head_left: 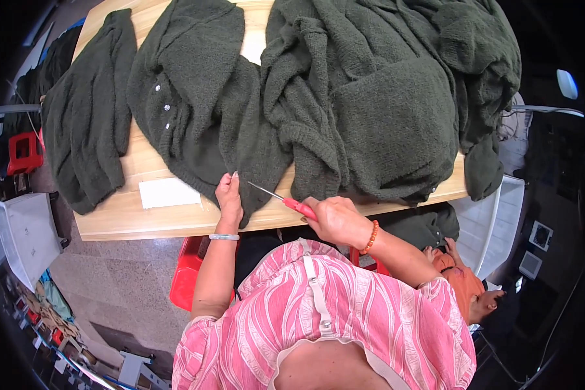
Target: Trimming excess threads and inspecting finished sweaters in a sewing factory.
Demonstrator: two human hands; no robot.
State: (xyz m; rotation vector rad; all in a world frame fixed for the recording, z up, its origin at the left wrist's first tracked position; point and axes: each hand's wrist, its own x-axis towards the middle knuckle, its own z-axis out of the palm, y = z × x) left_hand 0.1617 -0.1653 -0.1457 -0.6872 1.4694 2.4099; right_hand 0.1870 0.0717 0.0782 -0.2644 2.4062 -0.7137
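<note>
Head view: right hand grips red-handled snips; left hand pins green cardigan.

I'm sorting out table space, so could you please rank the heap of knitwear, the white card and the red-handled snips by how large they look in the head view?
1. Heap of knitwear, by far the largest.
2. White card.
3. Snips, thin, partly hidden in the right hand.

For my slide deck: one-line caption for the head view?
Left hand pins a dark green cardigan on a wooden table; right hand holds red-handled snips.
</note>
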